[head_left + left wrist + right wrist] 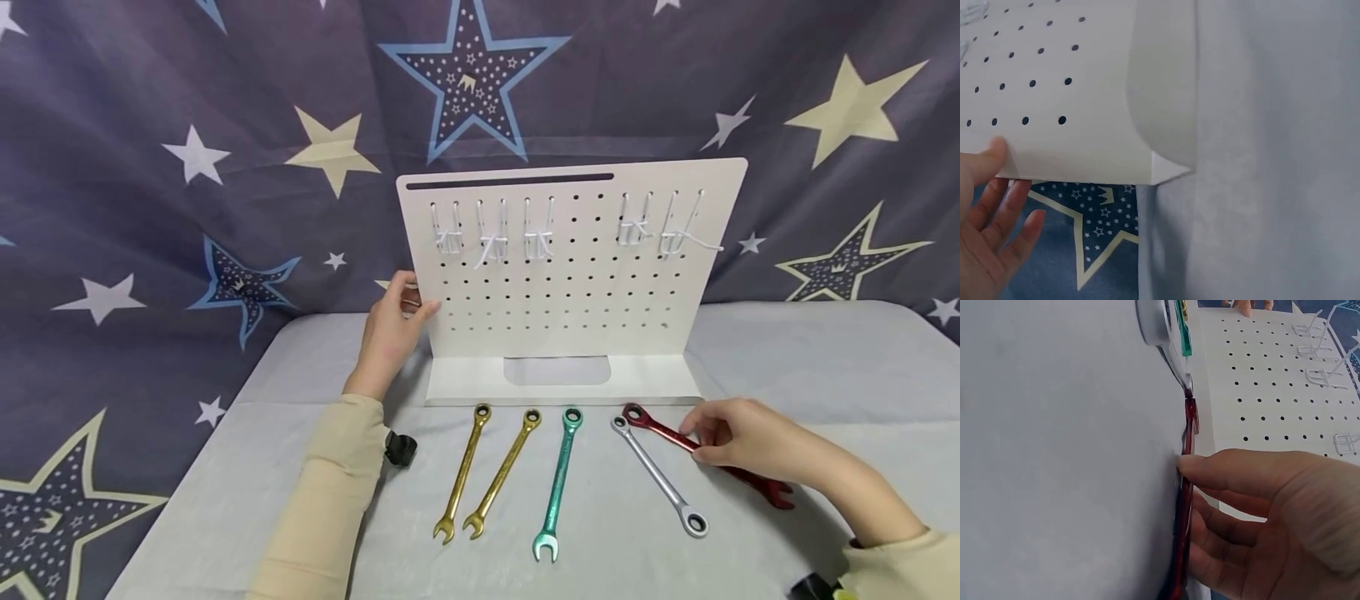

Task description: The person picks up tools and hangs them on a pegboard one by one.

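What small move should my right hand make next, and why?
Probably lift the red wrench straight up: your right hand pinches its shaft, its ring end lies close beside the silver wrench, and your left hand grips the pegboard edge.

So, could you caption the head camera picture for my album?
Left hand gripping a white pegboard, right hand pinching a red wrench, four other wrenches lying nearby.

Seeing a glossy red wrench [753, 481] in the right hand [757, 437], a silver wrench [656, 472] just left of it, then a metallic green wrench [559, 475] and two gold wrenches [463, 471] farther left. Getting a white pegboard [562, 342] by the left hand [386, 333], and past that a dark purple-blue backdrop [615, 92] splashed with cream, white and blue-outlined stars [333, 150].
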`<action>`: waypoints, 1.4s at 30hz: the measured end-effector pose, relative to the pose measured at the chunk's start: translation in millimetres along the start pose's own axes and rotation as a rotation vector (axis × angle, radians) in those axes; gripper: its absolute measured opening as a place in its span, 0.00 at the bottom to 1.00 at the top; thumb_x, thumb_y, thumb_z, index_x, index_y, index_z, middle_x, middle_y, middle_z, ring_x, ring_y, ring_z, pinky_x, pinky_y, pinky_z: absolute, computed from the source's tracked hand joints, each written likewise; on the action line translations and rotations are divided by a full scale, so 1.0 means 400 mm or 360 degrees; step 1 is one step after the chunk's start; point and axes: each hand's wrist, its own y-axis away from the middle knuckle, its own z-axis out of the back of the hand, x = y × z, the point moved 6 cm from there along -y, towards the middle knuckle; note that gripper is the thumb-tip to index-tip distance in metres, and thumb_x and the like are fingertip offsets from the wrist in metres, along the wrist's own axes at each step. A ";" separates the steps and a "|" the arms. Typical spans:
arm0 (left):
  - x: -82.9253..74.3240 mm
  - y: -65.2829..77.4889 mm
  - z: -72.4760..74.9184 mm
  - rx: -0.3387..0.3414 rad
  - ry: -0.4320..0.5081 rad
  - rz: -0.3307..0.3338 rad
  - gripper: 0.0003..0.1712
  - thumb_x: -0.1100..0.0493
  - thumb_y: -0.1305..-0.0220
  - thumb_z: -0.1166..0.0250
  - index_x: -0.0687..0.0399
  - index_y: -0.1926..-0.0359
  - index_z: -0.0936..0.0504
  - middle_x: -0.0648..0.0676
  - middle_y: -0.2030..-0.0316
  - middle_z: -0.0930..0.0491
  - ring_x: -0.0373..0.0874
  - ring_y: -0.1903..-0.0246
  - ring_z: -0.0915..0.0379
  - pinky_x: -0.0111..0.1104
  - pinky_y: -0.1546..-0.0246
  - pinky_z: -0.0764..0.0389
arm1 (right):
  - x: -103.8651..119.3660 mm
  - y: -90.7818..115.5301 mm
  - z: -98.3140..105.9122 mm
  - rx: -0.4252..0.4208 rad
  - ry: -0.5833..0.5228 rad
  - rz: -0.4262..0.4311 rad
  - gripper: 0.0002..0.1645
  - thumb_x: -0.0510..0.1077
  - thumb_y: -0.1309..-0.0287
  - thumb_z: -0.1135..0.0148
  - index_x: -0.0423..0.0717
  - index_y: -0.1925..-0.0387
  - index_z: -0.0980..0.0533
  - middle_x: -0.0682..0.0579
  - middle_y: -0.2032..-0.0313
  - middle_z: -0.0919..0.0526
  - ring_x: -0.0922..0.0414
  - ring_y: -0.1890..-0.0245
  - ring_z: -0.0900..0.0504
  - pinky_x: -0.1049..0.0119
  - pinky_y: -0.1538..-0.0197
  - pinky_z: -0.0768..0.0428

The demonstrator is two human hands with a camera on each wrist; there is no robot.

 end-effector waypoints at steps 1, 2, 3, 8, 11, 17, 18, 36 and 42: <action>0.000 0.000 -0.001 -0.0003 -0.0025 -0.0004 0.21 0.53 0.33 0.34 0.48 0.43 0.30 0.56 0.56 0.20 0.51 0.56 0.22 0.45 0.54 0.24 | -0.001 0.001 -0.001 -0.0001 0.0001 -0.0002 0.14 0.39 0.51 0.26 0.47 0.61 0.20 0.61 0.75 0.26 0.67 0.75 0.31 0.69 0.71 0.29; 0.000 0.000 -0.003 -0.0006 -0.0047 -0.0010 0.21 0.53 0.33 0.33 0.48 0.43 0.30 0.56 0.57 0.20 0.51 0.56 0.22 0.45 0.54 0.24 | -0.002 0.001 -0.002 -0.0001 0.0000 0.0000 0.14 0.39 0.51 0.27 0.47 0.61 0.20 0.61 0.75 0.27 0.67 0.75 0.31 0.69 0.71 0.29; -0.001 -0.001 -0.004 -0.0005 -0.0056 -0.0013 0.22 0.52 0.33 0.34 0.48 0.42 0.29 0.55 0.57 0.20 0.51 0.56 0.22 0.45 0.54 0.24 | -0.003 0.002 -0.004 -0.0002 -0.0003 0.0005 0.14 0.39 0.51 0.27 0.47 0.61 0.20 0.61 0.75 0.27 0.67 0.75 0.31 0.69 0.70 0.29; 0.003 0.005 -0.009 0.0001 -0.0059 -0.0003 0.22 0.52 0.32 0.34 0.48 0.42 0.30 0.55 0.57 0.20 0.51 0.56 0.23 0.45 0.54 0.24 | -0.006 0.005 -0.014 0.0045 -0.0041 0.0012 0.12 0.39 0.49 0.28 0.47 0.63 0.21 0.62 0.75 0.26 0.68 0.74 0.30 0.69 0.69 0.28; 0.005 0.009 -0.007 -0.0016 -0.0072 -0.0004 0.23 0.52 0.33 0.34 0.48 0.41 0.30 0.56 0.57 0.20 0.52 0.56 0.22 0.46 0.55 0.24 | -0.007 0.005 -0.017 0.0081 -0.0062 -0.0003 0.10 0.39 0.49 0.29 0.46 0.64 0.21 0.61 0.75 0.25 0.67 0.74 0.29 0.69 0.69 0.28; 0.000 0.008 0.001 -0.0064 -0.0092 -0.0042 0.24 0.52 0.34 0.33 0.49 0.41 0.29 0.56 0.57 0.19 0.53 0.56 0.21 0.46 0.54 0.23 | -0.001 0.004 -0.011 0.0094 -0.0071 0.0001 0.10 0.39 0.49 0.29 0.46 0.64 0.21 0.61 0.75 0.25 0.67 0.73 0.29 0.69 0.69 0.28; -0.002 0.007 0.002 -0.0066 -0.0094 -0.0044 0.24 0.53 0.34 0.33 0.50 0.41 0.29 0.57 0.57 0.19 0.53 0.56 0.21 0.46 0.54 0.23 | 0.000 0.004 -0.010 0.0094 -0.0077 0.0001 0.10 0.39 0.48 0.29 0.46 0.64 0.21 0.61 0.75 0.25 0.67 0.73 0.29 0.69 0.69 0.28; -0.004 0.007 0.003 -0.0047 -0.0103 -0.0015 0.23 0.52 0.33 0.34 0.50 0.41 0.29 0.57 0.57 0.20 0.53 0.55 0.22 0.46 0.53 0.24 | 0.025 0.001 0.020 -0.0081 -0.0087 0.0005 0.07 0.38 0.43 0.32 0.49 0.65 0.23 0.61 0.74 0.23 0.66 0.73 0.27 0.68 0.67 0.28; -0.002 0.008 0.002 -0.0047 -0.0111 -0.0015 0.23 0.52 0.32 0.34 0.50 0.41 0.29 0.57 0.57 0.20 0.54 0.55 0.22 0.47 0.53 0.24 | 0.029 0.000 0.031 -0.0145 -0.0085 0.0030 0.08 0.37 0.43 0.32 0.50 0.65 0.23 0.61 0.73 0.23 0.65 0.73 0.27 0.68 0.68 0.27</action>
